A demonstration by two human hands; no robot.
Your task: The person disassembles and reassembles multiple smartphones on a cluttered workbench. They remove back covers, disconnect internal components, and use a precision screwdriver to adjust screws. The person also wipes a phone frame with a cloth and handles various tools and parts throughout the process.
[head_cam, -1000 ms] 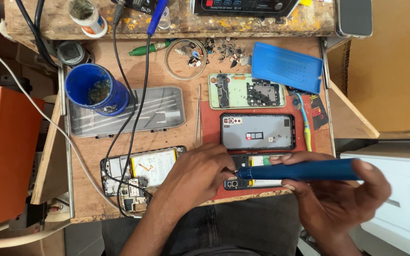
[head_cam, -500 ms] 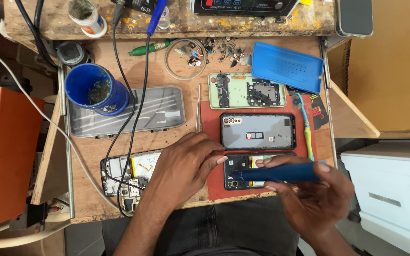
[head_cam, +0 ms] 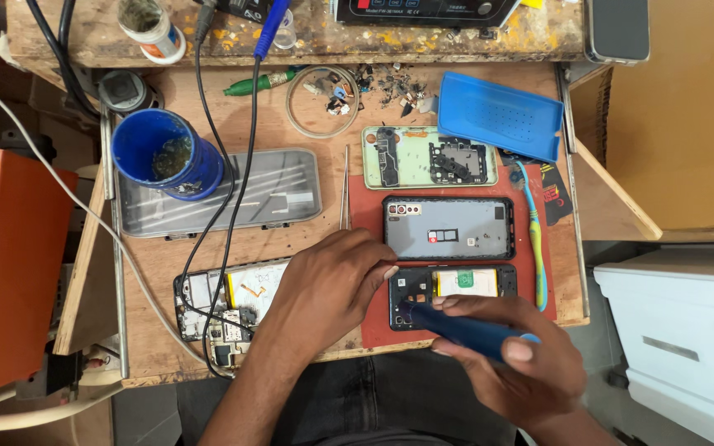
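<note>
An opened smartphone (head_cam: pixel 454 296) is worked on at a cluttered wooden bench (head_cam: pixel 208 248), its back cover already off and its yellow-labelled battery and circuit boards laid bare. The phone lies on a red work mat (head_cam: pixel 369 330) at the near edge of the bench, steadied at its left end by the left hand (head_cam: pixel 328 289), whose fingers are curled down against the frame and mat. A blue screwdriver (head_cam: pixel 464 330) is clamped in the right hand (head_cam: pixel 514 363), its tip set at the lower left corner of the phone's interior.

Disassembly appears well advanced but unfinished: boards and battery are seen still seated inside the frame. Just beyond it on the mat, a grey phone mid-frame (head_cam: pixel 448 227) has been set aside, and further back a pale green back cover (head_cam: pixel 427 157) lies inner face up. A second stripped phone (head_cam: pixel 221 310) rests left of the mat under black cables. Tweezers (head_cam: pixel 345 190), a blue cup (head_cam: pixel 163 157), a clear plastic tray (head_cam: pixel 233 194), a blue tray (head_cam: pixel 502 116) and a toothbrush (head_cam: pixel 533 239) are scattered about.
</note>
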